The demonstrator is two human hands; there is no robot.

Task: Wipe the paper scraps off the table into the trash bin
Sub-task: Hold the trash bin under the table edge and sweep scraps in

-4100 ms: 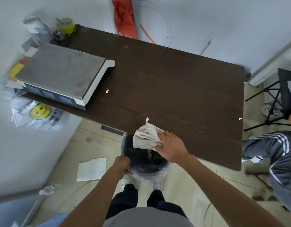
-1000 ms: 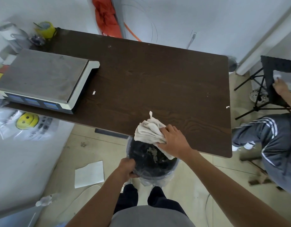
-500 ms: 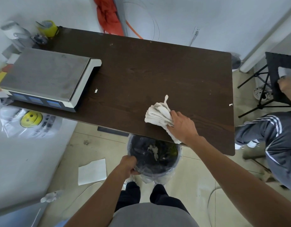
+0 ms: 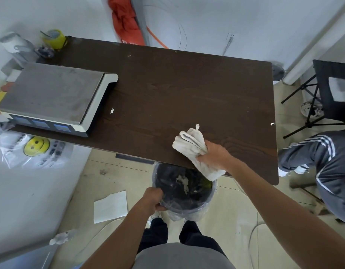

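Paper scraps [image 4: 112, 111] and [image 4: 272, 124] lie on the dark table [image 4: 167, 90], with the trash bin [image 4: 184, 207] held under its near edge

One scrap sits beside the scale [image 4: 51, 94] near the table's left end, the other at the right edge, well apart from each other. The right hand [image 4: 216, 156] rests near the near edge with its fingers curled tight around a bunched white cloth [image 4: 191, 144]; the cloth's tail hangs over the edge above the bin. The left hand [image 4: 153, 198] grips the bin's rim on its left side, fingers closed over the liner. White bits [image 4: 182, 180] lie inside on the dark bag. A sheet of paper [image 4: 110, 206] lies on the floor left of the bin
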